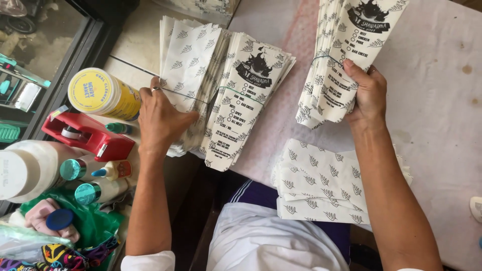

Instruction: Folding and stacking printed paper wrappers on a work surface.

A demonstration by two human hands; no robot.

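Note:
My left hand [160, 118] rests flat on a banded bundle of white printed paper sleeves [193, 65] lying on the table, fingers spread over it. Beside that bundle lies a second one [246, 95], black-logo side up, held by a thin rubber band. My right hand [369, 95] grips a third thick bundle of the same sleeves [346, 45], also banded, raised at the upper right. Below my right forearm lies a loose pile of leaf-patterned sleeves [316, 183] near the table's front edge.
At the left stand a yellow-lidded canister [100, 93], a red tape dispenser [85, 133], a small glue bottle [113, 170], teal-capped bottles [75, 169], a large white jar [25, 168] and green cloth [95, 221]. A pale stained table cover [437, 100] spreads to the right.

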